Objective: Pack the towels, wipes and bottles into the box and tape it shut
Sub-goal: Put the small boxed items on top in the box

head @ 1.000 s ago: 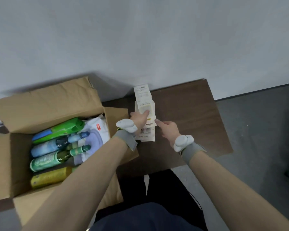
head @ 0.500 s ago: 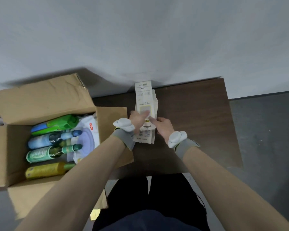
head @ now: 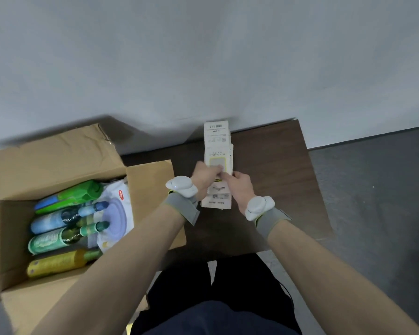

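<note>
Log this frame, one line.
left hand + right hand: hold packet stack at table | box: open, untaped | bottles, wipes pack: inside

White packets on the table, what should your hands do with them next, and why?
Probably lift the white packets off the table and carry them left into the box. Both the left hand and right hand grip them, and the box stands open with bottles already inside.

Wrist behind left hand (head: 203, 175): grey fabric left strap (head: 182, 209), loose tab end, thin yellow-green edging. White rounded left pod (head: 181, 186) mounted on it, smooth shell. Wrist behind right hand (head: 240, 187): matching grey right strap (head: 271, 222) and white right pod (head: 259, 207). Forearms bare. Dark navy top (head: 215, 317); black trousers (head: 186, 281).
</note>
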A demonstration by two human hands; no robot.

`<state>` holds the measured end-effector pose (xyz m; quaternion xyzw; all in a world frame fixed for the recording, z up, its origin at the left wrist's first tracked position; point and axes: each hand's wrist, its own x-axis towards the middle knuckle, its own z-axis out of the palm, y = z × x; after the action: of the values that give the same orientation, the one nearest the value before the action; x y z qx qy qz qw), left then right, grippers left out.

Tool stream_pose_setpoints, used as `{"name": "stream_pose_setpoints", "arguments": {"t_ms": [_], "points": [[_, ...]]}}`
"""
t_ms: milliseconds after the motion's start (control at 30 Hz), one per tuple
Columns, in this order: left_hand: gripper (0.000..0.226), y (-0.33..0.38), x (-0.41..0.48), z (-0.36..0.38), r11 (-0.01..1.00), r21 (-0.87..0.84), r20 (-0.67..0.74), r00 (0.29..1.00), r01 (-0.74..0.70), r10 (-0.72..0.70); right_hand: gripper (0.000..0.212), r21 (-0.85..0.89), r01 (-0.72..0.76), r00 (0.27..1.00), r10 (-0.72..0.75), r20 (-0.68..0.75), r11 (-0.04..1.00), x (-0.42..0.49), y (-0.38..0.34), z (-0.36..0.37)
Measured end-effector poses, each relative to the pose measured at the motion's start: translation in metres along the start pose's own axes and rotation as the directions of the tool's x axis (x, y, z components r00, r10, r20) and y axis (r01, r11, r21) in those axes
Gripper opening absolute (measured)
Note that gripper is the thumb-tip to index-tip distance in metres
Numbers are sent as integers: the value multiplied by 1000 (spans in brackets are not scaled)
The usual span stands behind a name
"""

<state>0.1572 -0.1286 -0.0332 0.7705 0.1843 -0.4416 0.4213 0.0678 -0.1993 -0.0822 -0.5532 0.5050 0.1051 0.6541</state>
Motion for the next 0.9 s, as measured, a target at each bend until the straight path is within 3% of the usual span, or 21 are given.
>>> {"name": "stream_pose_setpoints", "arguments": {"t_ms": [267, 500, 733, 900], "points": [[51, 32, -40, 13, 996, -85, 100, 994, -39, 48, 57, 143, 84, 991, -68, -114, 986, -26, -31, -30], [59, 43, -78, -5, 984, -98, 158, 974, -150, 165, 58, 115, 246, 950, -216, -226, 963, -70, -53, -26], [56, 22, -127, -66, 952, -74, 156, 939, -298, 306, 54, 167, 373, 900, -313, -303, 913, -140, -56, 25], [50, 0, -157, -131, 901, -37, 61, 898, -433, 435, 51, 171, 468, 859, -401, -317, 867, -192, -60, 87]]}}
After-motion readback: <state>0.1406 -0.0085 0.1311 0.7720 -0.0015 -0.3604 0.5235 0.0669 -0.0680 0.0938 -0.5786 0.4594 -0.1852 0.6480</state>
